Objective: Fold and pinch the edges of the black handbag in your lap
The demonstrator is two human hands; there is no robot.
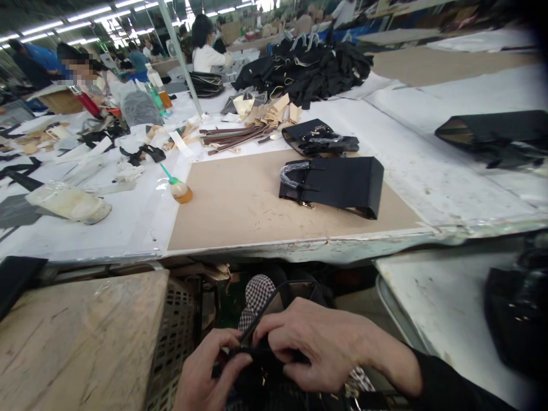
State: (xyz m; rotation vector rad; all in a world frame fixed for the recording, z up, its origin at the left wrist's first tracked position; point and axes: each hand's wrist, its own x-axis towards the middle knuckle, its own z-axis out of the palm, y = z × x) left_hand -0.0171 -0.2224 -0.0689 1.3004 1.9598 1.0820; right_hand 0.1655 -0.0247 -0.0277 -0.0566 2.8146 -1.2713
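Observation:
Low in the head view, below the table edge, both of my hands work on a black bag part [257,371] held over my lap. My left hand [205,371] pinches its near edge with thumb and fingers closed. My right hand [317,342] curls over the top of it, fingers pressed down on the black material. A thin black strap [274,297] loops up from between them. On the table ahead, a finished black handbag [338,182] with a plastic-wrapped handle lies on its side on a brown cardboard mat [240,211].
A small glue bottle [180,189] lies at the mat's left edge. Another black bag [319,138], strips and a heap of black bags [308,68] lie farther back. A wooden bench [77,337] and plastic crate [177,331] stand left. Other workers sit beyond.

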